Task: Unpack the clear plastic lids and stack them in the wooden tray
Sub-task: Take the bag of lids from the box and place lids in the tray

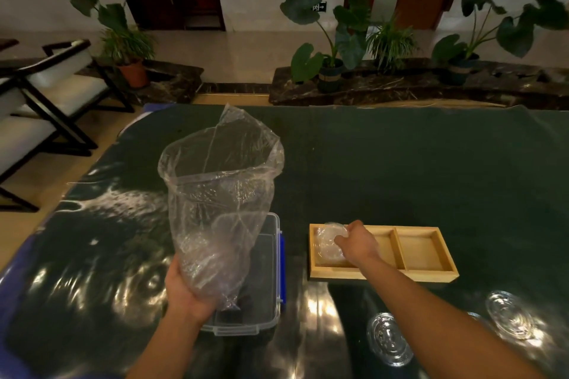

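Observation:
My left hand (187, 292) grips the bottom of a clear plastic bag (218, 194), holding it upright with its mouth open at the top. My right hand (357, 243) reaches into the left compartment of the wooden tray (385, 275), fingers closed on a clear plastic lid (329, 243) that lies over a small stack there. The tray's right compartment holds nothing. Two more clear lids lie loose on the table near me, one (389, 338) by my right forearm and another (509, 314) further right.
A clear plastic box with blue latches (277, 271) stands behind the bag, left of the tray. A dark green cloth under glossy plastic covers the table (431, 169). Chairs stand at the far left and potted plants beyond the table.

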Tool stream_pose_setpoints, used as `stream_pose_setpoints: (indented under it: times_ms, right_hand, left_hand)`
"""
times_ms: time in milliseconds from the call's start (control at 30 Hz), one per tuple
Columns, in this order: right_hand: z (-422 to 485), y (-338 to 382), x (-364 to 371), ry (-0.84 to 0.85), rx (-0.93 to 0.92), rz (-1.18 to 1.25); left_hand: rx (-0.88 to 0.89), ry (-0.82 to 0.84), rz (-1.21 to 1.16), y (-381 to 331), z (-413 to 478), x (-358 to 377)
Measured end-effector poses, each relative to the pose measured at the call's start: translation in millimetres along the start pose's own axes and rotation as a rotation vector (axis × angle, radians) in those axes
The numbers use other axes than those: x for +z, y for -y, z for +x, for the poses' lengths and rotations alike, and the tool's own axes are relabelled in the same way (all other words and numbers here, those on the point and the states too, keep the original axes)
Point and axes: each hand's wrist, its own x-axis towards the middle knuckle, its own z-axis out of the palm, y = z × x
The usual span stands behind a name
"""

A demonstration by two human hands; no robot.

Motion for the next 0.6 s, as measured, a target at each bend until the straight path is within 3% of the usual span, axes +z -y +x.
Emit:
stream_pose_setpoints:
  times_ms: [400, 600]
  right_hand:
    - [1, 3, 7, -0.132, -0.171, -0.503]
    - [5, -5, 18, -0.015, -0.27, -0.703]
  left_hand:
    - [0.013, -0.039, 0.013, 0, -8, 6]
    - [0.02, -0.061, 0.042, 3, -10, 8]
